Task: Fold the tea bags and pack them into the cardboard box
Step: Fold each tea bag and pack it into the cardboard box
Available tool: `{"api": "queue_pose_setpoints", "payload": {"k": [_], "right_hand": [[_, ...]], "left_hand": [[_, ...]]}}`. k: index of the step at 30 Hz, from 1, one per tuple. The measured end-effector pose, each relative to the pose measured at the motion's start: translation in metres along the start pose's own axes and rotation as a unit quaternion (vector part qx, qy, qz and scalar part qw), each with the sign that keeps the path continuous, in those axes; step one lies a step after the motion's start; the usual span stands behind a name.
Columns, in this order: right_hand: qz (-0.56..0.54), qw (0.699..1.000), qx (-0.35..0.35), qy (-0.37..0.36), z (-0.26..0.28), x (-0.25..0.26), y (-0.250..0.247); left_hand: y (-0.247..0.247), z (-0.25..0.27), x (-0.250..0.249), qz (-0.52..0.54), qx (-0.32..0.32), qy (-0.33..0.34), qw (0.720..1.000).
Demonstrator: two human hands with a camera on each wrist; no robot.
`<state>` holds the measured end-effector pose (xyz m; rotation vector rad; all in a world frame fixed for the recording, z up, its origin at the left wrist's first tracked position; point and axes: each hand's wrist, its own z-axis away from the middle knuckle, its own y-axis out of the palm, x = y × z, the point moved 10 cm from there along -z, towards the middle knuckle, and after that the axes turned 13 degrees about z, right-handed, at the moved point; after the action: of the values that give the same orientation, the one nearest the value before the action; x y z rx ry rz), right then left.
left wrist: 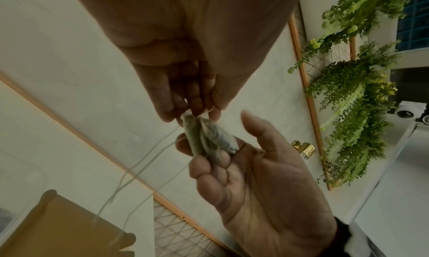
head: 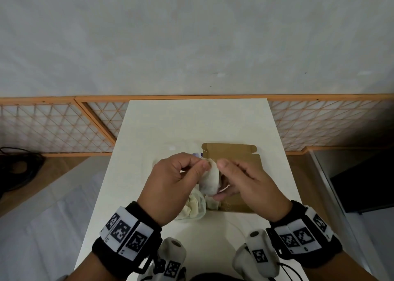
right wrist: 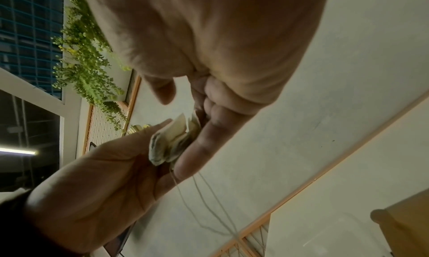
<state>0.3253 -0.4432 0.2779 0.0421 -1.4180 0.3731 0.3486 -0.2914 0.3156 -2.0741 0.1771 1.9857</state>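
A pale, folded tea bag hangs between both hands above the white table. My left hand pinches its top end with thumb and fingertips. My right hand cups its lower part with the fingers curled under it and the thumb raised near the top. The tea bag looks crumpled and greenish, with thin strings trailing down from it. The open brown cardboard box lies flat on the table right behind and under the hands. Its inside is mostly hidden by them.
A clear plastic bag with more tea bags lies on the table under my left hand. An orange-framed lattice screen stands behind the table. Black cables lie on the floor at left. Green plants hang on the wall.
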Motion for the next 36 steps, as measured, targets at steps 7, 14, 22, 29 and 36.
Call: {"api": "queue_pose_setpoints", "payload": {"k": [7, 14, 22, 29, 36], "right_hand": [[0.069, 0.997, -0.023, -0.009, -0.010, -0.007, -0.005], [0.182, 0.981, -0.033, -0.055, -0.009, 0.006, -0.004], [0.132, 0.984, -0.016, -0.121, -0.006, 0.049, 0.002], [0.108, 0.974, -0.067, -0.189, 0.000, 0.074, -0.004], [0.094, 0.976, -0.106, -0.162, 0.002, 0.069, -0.014]], "left_hand": [[0.001, -0.002, -0.004, -0.006, 0.009, 0.003, 1.000], [-0.010, -0.011, -0.019, -0.023, 0.010, 0.013, 1.000], [-0.028, -0.049, -0.056, -0.028, 0.009, 0.044, 0.999], [-0.018, -0.050, -0.035, 0.071, 0.037, -0.002, 0.997], [-0.027, -0.025, 0.019, -0.011, 0.012, -0.078, 0.997]]}}
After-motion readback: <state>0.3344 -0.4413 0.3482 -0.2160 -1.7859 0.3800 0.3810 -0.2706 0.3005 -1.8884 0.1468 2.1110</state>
